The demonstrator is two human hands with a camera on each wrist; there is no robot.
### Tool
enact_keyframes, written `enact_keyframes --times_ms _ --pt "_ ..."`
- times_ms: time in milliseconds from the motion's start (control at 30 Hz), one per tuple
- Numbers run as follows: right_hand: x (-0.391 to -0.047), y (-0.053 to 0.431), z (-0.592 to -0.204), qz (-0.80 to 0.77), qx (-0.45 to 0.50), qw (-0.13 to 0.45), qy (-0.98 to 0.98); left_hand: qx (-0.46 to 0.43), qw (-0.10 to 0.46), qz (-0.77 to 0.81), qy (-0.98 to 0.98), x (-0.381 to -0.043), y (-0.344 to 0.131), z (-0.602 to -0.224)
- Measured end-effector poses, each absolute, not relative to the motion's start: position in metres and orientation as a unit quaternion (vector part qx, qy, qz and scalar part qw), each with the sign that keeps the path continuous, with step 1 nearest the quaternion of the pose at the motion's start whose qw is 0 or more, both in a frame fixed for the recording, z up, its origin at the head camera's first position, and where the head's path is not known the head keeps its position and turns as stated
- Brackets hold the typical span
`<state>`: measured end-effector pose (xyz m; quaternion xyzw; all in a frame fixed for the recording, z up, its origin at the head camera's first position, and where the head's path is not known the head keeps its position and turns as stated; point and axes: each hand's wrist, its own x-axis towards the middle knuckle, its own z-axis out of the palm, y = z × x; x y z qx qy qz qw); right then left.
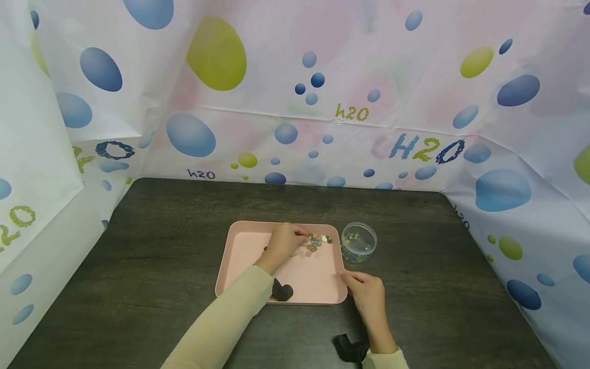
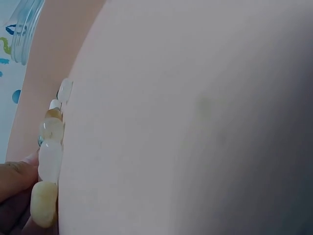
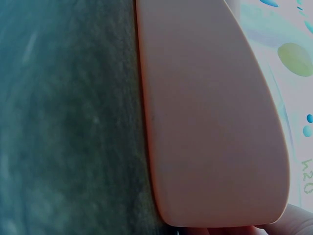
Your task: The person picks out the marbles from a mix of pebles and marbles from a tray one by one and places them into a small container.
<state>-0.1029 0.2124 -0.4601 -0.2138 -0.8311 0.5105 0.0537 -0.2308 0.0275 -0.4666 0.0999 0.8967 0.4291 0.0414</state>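
A pink rectangular tray (image 1: 258, 287) lies on the dark table. My left hand (image 1: 282, 243) reaches over it, fingertips right at a cluster of small polished pebbles (image 1: 314, 242) in brown, white, green and clear tones. The left wrist view shows its fingers (image 2: 14, 178) beside a row of pebbles, with a pale yellow pebble (image 2: 44, 204) nearest; I cannot tell whether they pinch one. With thumb and fingers my right hand (image 1: 370, 297) grips the tray's right side near its front corner. In the right wrist view its thumb (image 3: 293, 220) lies at the tray's rim (image 3: 220, 225).
A clear round tub (image 1: 359, 243) with green and yellow pieces inside stands just right of the tray. Black wrist gear (image 1: 282, 291) overlaps the tray's front edge. Patterned sheeting (image 1: 286, 61) rises behind and beside the dark wooden table (image 1: 152, 246).
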Motion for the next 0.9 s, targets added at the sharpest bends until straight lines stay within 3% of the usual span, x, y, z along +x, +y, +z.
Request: enact_keyframes --times_ms 333,900 --pt "-0.102 0.211 -0.462 0.523 -0.213 0.05 -0.824 0.076 0.06 0.484 0.87 -0.232 0.022 -0.47" --pt "-0.102 0.212 -0.46 0.52 -0.209 0.052 -0.827 0.086 0.069 0.489 0.865 -0.232 0.042 -0.442"
